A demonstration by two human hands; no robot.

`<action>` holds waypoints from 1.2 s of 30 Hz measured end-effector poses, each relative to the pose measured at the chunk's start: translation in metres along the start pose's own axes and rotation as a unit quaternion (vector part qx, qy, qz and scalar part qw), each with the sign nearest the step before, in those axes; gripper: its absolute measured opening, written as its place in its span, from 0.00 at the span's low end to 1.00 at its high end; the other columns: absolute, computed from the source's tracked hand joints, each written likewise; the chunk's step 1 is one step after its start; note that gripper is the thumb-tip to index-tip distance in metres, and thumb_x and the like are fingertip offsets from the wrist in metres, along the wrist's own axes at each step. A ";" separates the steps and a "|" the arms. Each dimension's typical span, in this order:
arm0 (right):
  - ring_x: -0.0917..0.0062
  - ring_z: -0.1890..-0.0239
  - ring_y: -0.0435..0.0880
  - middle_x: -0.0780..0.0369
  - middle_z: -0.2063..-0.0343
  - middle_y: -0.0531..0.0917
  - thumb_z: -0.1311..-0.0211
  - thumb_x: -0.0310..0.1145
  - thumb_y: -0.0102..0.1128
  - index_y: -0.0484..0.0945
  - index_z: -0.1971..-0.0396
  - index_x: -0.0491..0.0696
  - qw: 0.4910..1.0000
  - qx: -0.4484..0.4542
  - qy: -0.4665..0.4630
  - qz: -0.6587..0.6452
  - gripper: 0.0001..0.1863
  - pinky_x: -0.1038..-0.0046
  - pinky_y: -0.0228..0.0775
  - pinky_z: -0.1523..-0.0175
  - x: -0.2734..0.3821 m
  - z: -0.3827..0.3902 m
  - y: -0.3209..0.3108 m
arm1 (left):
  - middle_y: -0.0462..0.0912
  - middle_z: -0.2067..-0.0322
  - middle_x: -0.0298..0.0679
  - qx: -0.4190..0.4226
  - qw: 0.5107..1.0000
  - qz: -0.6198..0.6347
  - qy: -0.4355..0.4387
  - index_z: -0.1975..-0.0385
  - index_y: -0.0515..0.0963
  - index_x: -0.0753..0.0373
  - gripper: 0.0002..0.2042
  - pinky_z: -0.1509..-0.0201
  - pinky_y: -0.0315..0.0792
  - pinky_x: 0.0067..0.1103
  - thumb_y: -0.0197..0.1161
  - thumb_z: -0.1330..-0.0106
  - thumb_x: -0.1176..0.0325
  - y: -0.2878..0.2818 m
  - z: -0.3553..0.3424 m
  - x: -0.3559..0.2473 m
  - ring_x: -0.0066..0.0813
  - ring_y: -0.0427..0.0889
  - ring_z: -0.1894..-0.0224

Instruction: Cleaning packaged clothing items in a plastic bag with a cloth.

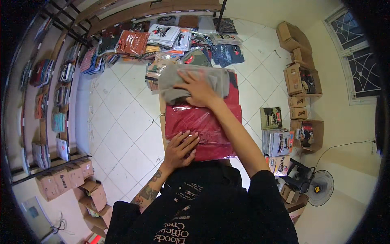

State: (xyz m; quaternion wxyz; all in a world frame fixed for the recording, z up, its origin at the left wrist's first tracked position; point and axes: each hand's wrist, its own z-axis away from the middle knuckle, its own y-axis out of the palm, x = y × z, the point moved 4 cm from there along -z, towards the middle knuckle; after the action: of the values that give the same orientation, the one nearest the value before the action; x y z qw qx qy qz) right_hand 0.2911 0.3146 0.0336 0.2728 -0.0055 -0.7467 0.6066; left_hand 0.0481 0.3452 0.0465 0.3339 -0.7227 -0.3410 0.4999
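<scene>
Grey garment under right grip, beyond red packet beneath left grip.

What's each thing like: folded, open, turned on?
Gray garment: folded, with clear plastic
Red garment: folded, in clear plastic
Right hand: fingers spread on the gray garment
Left hand: resting on the red garment
Orange garment: folded, bagged
Cardboard box: open, things inside
Fan: can't tell if spinning
</scene>
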 end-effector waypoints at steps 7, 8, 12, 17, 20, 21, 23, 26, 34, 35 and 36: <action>0.62 0.21 0.50 0.68 0.25 0.60 0.48 0.46 0.66 0.76 0.46 0.51 0.992 -0.033 0.123 -0.018 0.28 0.30 0.25 0.27 -0.069 0.071 -0.040 | 0.75 0.35 0.32 -0.013 1.000 0.012 0.011 0.40 0.79 0.54 0.24 0.25 0.60 0.34 0.64 0.39 0.65 -0.002 0.001 0.001 0.35 0.69 0.31; 0.62 0.21 0.50 0.68 0.25 0.60 0.48 0.46 0.66 0.76 0.46 0.51 0.992 -0.032 0.120 -0.017 0.28 0.30 0.25 0.27 -0.072 0.074 -0.040 | 0.75 0.35 0.32 -0.015 1.000 0.011 0.009 0.40 0.79 0.54 0.24 0.25 0.60 0.34 0.64 0.39 0.65 -0.002 0.000 0.000 0.35 0.69 0.31; 0.62 0.22 0.52 0.66 0.27 0.63 0.47 0.47 0.64 0.80 0.51 0.49 0.994 -0.042 0.098 -0.032 0.25 0.38 0.27 0.24 -0.058 0.055 -0.035 | 0.74 0.35 0.32 -0.022 1.000 0.007 0.009 0.40 0.79 0.54 0.24 0.25 0.60 0.34 0.64 0.39 0.65 0.000 0.000 -0.002 0.35 0.69 0.31; 0.64 0.23 0.54 0.65 0.26 0.62 0.47 0.49 0.64 0.79 0.50 0.49 0.998 0.001 -0.011 -0.060 0.27 0.39 0.29 0.23 0.009 -0.011 -0.002 | 0.75 0.35 0.32 -0.025 1.000 0.001 0.015 0.40 0.79 0.54 0.24 0.25 0.59 0.35 0.64 0.40 0.66 0.002 0.001 -0.001 0.35 0.69 0.31; 0.63 0.23 0.54 0.64 0.25 0.61 0.48 0.48 0.65 0.78 0.53 0.47 0.997 0.006 -0.051 -0.062 0.26 0.38 0.29 0.24 0.016 -0.023 0.012 | 0.75 0.35 0.32 -0.021 1.000 0.002 0.007 0.40 0.78 0.54 0.24 0.25 0.59 0.35 0.64 0.39 0.66 0.003 0.000 0.000 0.35 0.69 0.31; 0.64 0.23 0.54 0.64 0.25 0.61 0.48 0.49 0.66 0.78 0.52 0.47 0.996 -0.013 -0.059 -0.069 0.27 0.37 0.28 0.24 0.011 -0.021 0.009 | 0.75 0.35 0.32 -0.015 1.000 0.004 0.011 0.40 0.78 0.54 0.24 0.25 0.59 0.35 0.64 0.39 0.66 0.004 -0.001 0.000 0.35 0.69 0.31; 0.63 0.23 0.54 0.65 0.25 0.60 0.49 0.49 0.66 0.78 0.51 0.47 0.997 -0.030 -0.042 -0.057 0.28 0.35 0.27 0.25 0.002 -0.008 0.001 | 0.75 0.35 0.32 -0.009 1.000 0.006 0.009 0.40 0.78 0.54 0.24 0.25 0.59 0.34 0.64 0.39 0.66 0.001 0.000 0.001 0.35 0.69 0.31; 0.66 0.21 0.49 0.66 0.24 0.57 0.47 0.51 0.66 0.77 0.46 0.48 0.996 0.009 0.089 0.018 0.31 0.30 0.26 0.27 -0.028 0.026 -0.025 | 0.75 0.35 0.31 -0.009 1.000 0.013 0.005 0.39 0.78 0.54 0.24 0.25 0.59 0.34 0.64 0.38 0.66 -0.001 -0.001 -0.001 0.35 0.69 0.31; 0.63 0.27 0.64 0.55 0.33 0.72 0.44 0.43 0.63 0.78 0.45 0.44 0.979 -0.048 0.144 -0.134 0.28 0.37 0.25 0.24 -0.031 0.051 -0.019 | 0.77 0.36 0.33 -0.011 1.000 0.025 -0.004 0.42 0.81 0.53 0.22 0.26 0.61 0.37 0.64 0.39 0.66 0.004 -0.003 -0.001 0.38 0.70 0.31; 0.63 0.28 0.66 0.55 0.34 0.73 0.45 0.43 0.63 0.79 0.45 0.44 0.970 -0.011 0.127 -0.207 0.29 0.37 0.25 0.24 -0.009 0.042 -0.016 | 0.77 0.36 0.33 -0.011 1.000 0.023 -0.005 0.42 0.81 0.53 0.22 0.26 0.61 0.37 0.64 0.39 0.66 0.003 0.000 -0.001 0.38 0.70 0.31; 0.63 0.30 0.68 0.56 0.34 0.74 0.46 0.43 0.64 0.79 0.46 0.44 0.982 0.010 0.084 -0.172 0.28 0.36 0.27 0.24 0.014 0.038 -0.014 | 0.77 0.36 0.33 -0.010 1.000 0.023 -0.004 0.42 0.81 0.53 0.22 0.27 0.61 0.37 0.64 0.38 0.66 0.003 -0.001 -0.001 0.38 0.70 0.31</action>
State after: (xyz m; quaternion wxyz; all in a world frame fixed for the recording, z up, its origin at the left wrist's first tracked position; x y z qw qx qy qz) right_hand 0.2681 0.2814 0.0470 0.4346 0.0746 -0.7045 0.5560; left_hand 0.0490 0.3429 0.0450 0.3137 -0.7317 -0.3308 0.5067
